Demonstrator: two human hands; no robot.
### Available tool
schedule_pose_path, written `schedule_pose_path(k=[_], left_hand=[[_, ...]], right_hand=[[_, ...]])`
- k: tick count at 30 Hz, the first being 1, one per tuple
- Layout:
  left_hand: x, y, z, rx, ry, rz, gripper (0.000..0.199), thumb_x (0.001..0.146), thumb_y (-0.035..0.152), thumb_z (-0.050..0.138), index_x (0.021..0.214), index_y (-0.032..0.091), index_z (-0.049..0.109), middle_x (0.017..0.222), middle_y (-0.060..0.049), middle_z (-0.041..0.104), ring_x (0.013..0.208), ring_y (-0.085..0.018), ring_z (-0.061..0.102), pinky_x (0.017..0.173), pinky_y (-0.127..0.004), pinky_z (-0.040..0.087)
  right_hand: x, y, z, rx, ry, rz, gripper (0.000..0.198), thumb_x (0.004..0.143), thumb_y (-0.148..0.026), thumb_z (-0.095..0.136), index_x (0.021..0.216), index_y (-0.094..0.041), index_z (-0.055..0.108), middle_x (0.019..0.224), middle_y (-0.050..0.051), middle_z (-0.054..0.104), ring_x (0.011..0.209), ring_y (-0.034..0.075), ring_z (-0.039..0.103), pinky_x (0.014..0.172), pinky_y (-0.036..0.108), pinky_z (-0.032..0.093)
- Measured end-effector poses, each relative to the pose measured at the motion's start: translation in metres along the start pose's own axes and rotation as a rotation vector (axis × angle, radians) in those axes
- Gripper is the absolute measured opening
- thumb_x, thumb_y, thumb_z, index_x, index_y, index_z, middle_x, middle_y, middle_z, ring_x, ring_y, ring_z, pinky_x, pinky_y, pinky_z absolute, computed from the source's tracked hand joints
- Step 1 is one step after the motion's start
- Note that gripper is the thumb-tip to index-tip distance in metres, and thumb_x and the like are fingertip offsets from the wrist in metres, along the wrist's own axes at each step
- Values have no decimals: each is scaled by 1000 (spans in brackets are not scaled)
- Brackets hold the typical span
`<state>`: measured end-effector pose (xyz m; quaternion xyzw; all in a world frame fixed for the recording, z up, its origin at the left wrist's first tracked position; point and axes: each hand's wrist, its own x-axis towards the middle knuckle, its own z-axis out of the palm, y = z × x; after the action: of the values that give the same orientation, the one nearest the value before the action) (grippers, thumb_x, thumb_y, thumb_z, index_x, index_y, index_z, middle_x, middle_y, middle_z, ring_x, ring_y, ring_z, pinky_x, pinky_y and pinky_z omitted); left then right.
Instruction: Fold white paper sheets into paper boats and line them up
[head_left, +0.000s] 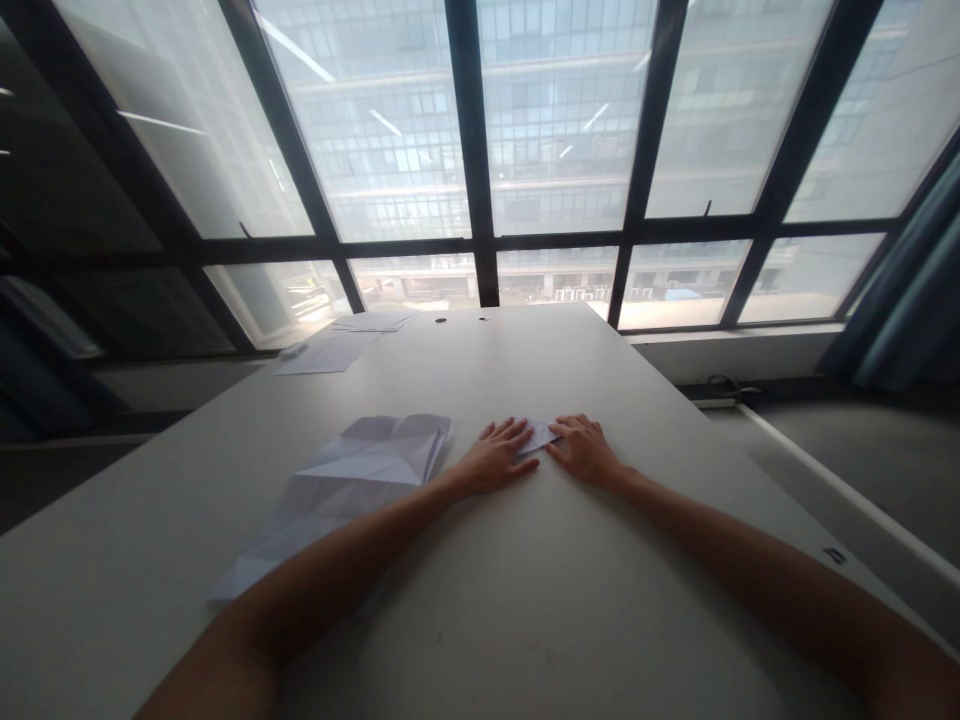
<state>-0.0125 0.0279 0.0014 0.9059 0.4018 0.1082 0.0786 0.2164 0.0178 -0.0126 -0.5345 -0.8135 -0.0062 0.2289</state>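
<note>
A small folded piece of white paper (541, 434) lies on the white table between my two hands. My left hand (499, 455) rests flat on the paper's left side, its fingers spread and its thumb stretched toward me. On the other side, my right hand (587, 450) has bent fingers at the paper's right end, with the thumb near its lower edge. The fingers cover parts of the paper, so its full shape is hidden. Left of my left hand lies a large creased white sheet (360, 465), partly under my left forearm.
More white sheets (326, 353) lie at the table's far left. Two small holes, one a dark grommet (441, 320), sit near the far edge. A small dark mark (834, 555) is at the right edge. Tall framed windows (555, 120) stand beyond the table (480, 620).
</note>
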Motion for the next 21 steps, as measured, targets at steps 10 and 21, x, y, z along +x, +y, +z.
schedule_pose_path(k=[10,21], left_hand=[[4,-4,10,5,137,-104,61,96,52,45,146,17,42,150,-16,43,140,-29,38,115,-43,28],[6,-1,2,66,287,-173,42,101,38,34,133,24,57,115,-11,62,107,-27,55,94,-39,43]], right_hand=[[3,7,3,146,107,-13,29,82,-22,68,111,-19,70,107,8,71,102,25,57,92,35,42],[11,14,9,595,351,58,46,80,-24,65,125,-19,60,98,7,73,86,22,67,73,34,53]])
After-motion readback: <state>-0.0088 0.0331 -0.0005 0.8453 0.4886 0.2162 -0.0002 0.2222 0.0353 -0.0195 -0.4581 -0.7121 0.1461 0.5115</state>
